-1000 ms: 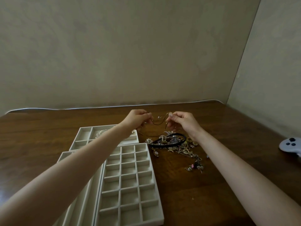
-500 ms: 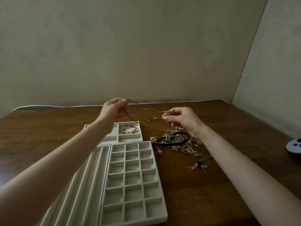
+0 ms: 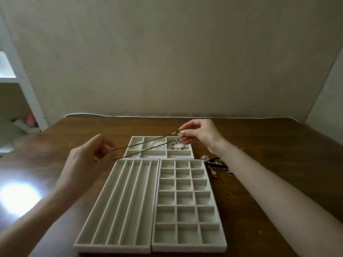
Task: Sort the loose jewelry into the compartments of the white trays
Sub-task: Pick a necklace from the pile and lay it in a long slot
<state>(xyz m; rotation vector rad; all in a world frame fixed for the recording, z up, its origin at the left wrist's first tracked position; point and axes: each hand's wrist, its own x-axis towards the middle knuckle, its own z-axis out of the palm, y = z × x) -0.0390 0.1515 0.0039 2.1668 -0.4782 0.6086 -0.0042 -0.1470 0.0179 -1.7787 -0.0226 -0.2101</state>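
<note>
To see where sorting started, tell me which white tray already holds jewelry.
The far tray, behind the other two: beads lie in its upper middle and right compartments. The slotted tray and the grid tray show none.

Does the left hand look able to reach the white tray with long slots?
Probably yes: the left hand pinching the thin metal chain hovers at the long-slotted white tray's far corner, nothing between.

Slot tray (image 3: 111, 248): left of grid tray (image 3: 189, 248), touching.
Far tray (image 3: 157, 157): behind both.
Pile (image 3: 216, 162): right of trays.
</note>
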